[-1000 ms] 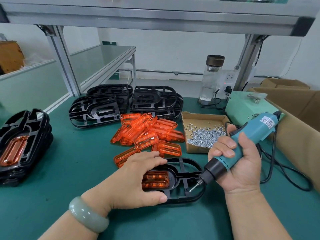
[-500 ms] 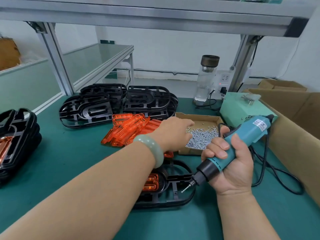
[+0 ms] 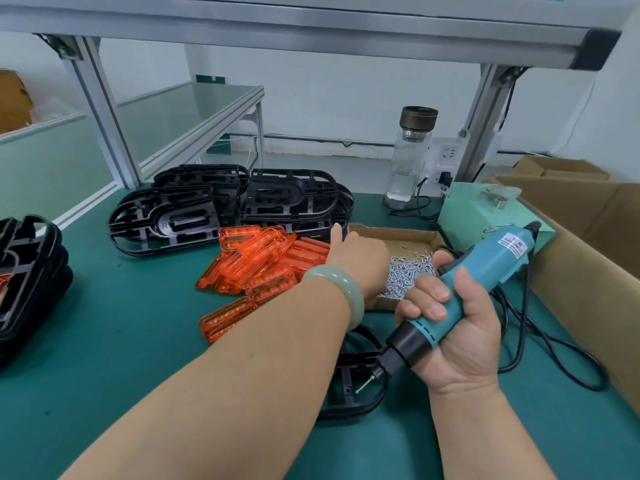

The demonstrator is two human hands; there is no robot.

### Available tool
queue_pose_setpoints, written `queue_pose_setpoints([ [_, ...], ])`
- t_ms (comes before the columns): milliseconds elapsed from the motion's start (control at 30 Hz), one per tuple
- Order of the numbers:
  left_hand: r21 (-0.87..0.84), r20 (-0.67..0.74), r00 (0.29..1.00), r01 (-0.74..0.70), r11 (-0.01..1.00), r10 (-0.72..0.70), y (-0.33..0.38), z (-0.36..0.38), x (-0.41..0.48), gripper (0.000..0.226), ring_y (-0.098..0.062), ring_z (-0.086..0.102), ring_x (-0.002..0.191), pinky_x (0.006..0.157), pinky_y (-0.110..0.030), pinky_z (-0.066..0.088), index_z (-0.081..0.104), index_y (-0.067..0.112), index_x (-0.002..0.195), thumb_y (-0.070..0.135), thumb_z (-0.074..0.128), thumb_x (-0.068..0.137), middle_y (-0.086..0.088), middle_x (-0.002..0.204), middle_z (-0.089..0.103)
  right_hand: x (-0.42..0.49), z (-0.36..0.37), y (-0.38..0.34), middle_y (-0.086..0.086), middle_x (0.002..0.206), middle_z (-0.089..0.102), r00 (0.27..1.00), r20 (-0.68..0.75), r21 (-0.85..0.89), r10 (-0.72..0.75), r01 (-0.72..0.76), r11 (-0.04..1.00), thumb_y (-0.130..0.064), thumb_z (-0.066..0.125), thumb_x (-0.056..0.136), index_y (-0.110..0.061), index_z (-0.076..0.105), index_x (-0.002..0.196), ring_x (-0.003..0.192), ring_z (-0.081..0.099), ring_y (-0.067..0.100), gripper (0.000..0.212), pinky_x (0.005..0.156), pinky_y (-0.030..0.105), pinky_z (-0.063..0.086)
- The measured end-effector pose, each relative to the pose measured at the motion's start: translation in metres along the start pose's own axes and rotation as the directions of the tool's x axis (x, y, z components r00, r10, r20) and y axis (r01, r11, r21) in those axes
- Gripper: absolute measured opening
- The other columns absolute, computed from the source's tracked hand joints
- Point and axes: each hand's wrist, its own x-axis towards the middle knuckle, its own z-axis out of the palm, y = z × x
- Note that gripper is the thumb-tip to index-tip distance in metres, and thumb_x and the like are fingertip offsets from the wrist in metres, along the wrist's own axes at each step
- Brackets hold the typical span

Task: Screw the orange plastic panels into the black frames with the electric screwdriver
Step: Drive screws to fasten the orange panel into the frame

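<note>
Workbench (image 3: 121,348) green, orange panels (image 3: 263,265) heaped; aluminium frame (image 3: 311,26) overhead, white wall (image 3: 329,105).

Bright, diffuse light leaves only soft shadows on the surface (image 3: 138,323) below the fingers (image 3: 429,292). Above them the metal rail (image 3: 311,32) bows (wide-angle distortion), and fine detail looks slightly soft.

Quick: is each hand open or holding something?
Left hand: over the brown cardboard box of small silver screws, fingers hidden, cannot tell.
Right hand: grips the teal electric screwdriver.
</note>
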Motion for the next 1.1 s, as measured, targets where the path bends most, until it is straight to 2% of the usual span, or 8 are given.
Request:
queue_pose_setpoints([
  [133, -0.354, -0.105, 0.99, 0.047, 0.934, -0.09, -0.001, -0.011, -0.003, 0.019, -0.018, 0.059, 0.089, 0.109, -0.047, 0.024, 0.061, 0.031, 0.069, 0.031, 0.061, 0.088, 0.007, 0.077, 0.063, 0.001, 0.004, 0.0, -0.007, 0.057, 0.043, 1.0, 0.02, 0.028, 0.007, -0.008, 1.0, -0.023, 0.094, 0.047, -0.018, 0.06, 0.092, 0.04, 0.043, 0.003, 0.057, 0.047, 0.018, 0.046],
  [200, -0.518, -0.14, 0.983, 0.032, 0.855, -0.122, -0.002, -0.018, -0.004, 0.03, -0.016, 0.063, 0.077, 0.09, -0.036, 0.045, 0.056, 0.03, 0.057, 0.036, 0.067, 0.085, 0.011, 0.061, 0.058, 0.001, 0.004, 0.001, -0.008, 0.057, 0.042, 1.0, -0.001, 0.02, 0.003, -0.003, 1.0, -0.023, 0.083, 0.062, -0.018, 0.061, 0.091, 0.04, 0.043, 0.003, 0.037, 0.046, 0.018, 0.045],
  [300, -0.614, -0.188, 0.972, -0.004, 0.789, -0.142, -0.002, -0.027, -0.007, 0.036, -0.016, 0.062, 0.064, 0.063, -0.027, 0.05, 0.053, 0.028, 0.052, 0.042, 0.07, 0.081, 0.002, 0.061, 0.064, 0.001, 0.002, 0.002, -0.009, 0.056, 0.041, 0.999, -0.048, -0.002, -0.019, 0.018, 1.0, -0.029, 0.051, 0.084, -0.02, 0.058, 0.092, 0.04, 0.041, 0.001, 0.014, 0.046, 0.017, 0.044],
  [400, -0.708, -0.238, 0.952, -0.033, 0.705, -0.194, -0.003, -0.031, -0.007, 0.029, -0.015, 0.06, 0.063, 0.064, -0.028, 0.05, 0.055, 0.024, 0.06, 0.036, 0.068, 0.083, 0.001, 0.064, 0.064, 0.001, 0.002, 0.003, -0.008, 0.056, 0.043, 1.0, -0.009, 0.006, -0.005, 0.005, 1.0, -0.028, 0.072, 0.074, -0.019, 0.061, 0.091, 0.041, 0.043, 0.002, 0.021, 0.047, 0.018, 0.045],
  [533, -0.941, -0.162, 0.931, -0.045, 0.336, -0.328, -0.011, -0.04, -0.017, 0.016, -0.009, 0.063, 0.057, 0.056, -0.025, 0.053, 0.061, 0.021, 0.071, 0.016, 0.066, 0.086, 0.005, 0.06, 0.066, 0.0, 0.006, 0.003, -0.007, 0.057, 0.044, 0.999, 0.028, 0.025, 0.02, -0.02, 0.999, -0.024, 0.094, 0.048, -0.018, 0.067, 0.087, 0.041, 0.044, 0.004, 0.048, 0.046, 0.02, 0.046],
  [633, -0.992, -0.078, 0.919, -0.031, 0.126, -0.386, -0.027, -0.044, -0.037, 0.01, -0.007, 0.062, 0.055, 0.055, -0.016, 0.05, 0.067, 0.018, 0.076, 0.014, 0.069, 0.085, 0.007, 0.055, 0.066, 0.0, 0.007, 0.003, -0.008, 0.057, 0.044, 1.0, -0.024, 0.012, 0.005, -0.004, 1.0, -0.027, 0.069, 0.076, -0.019, 0.065, 0.088, 0.041, 0.044, 0.002, 0.015, 0.047, 0.018, 0.046],
  [767, -0.998, 0.063, 0.929, 0.053, -0.038, -0.365, -0.051, -0.036, -0.075, 0.015, -0.01, 0.064, 0.064, 0.065, -0.018, 0.055, 0.069, 0.018, 0.082, 0.003, 0.067, 0.084, 0.002, 0.066, 0.071, -0.001, 0.008, 0.004, -0.01, 0.057, 0.043, 0.997, -0.067, 0.012, -0.038, 0.039, 0.999, -0.028, 0.048, 0.084, -0.021, 0.057, 0.092, 0.041, 0.043, 0.001, 0.014, 0.047, 0.017, 0.045],
  [1100, -0.998, 0.06, 0.869, 0.065, -0.006, -0.491, -0.075, -0.004, -0.146, 0.025, -0.017, 0.069, 0.078, 0.067, -0.023, 0.054, 0.075, 0.023, 0.081, 0.001, 0.065, 0.083, -0.006, 0.078, 0.073, -0.004, 0.014, 0.012, -0.011, 0.058, 0.045, 0.981, -0.161, -0.032, -0.112, 0.108, 0.994, -0.026, 0.055, 0.079, -0.023, 0.057, 0.091, 0.043, 0.043, 0.002, 0.012, 0.051, 0.016, 0.046],
])
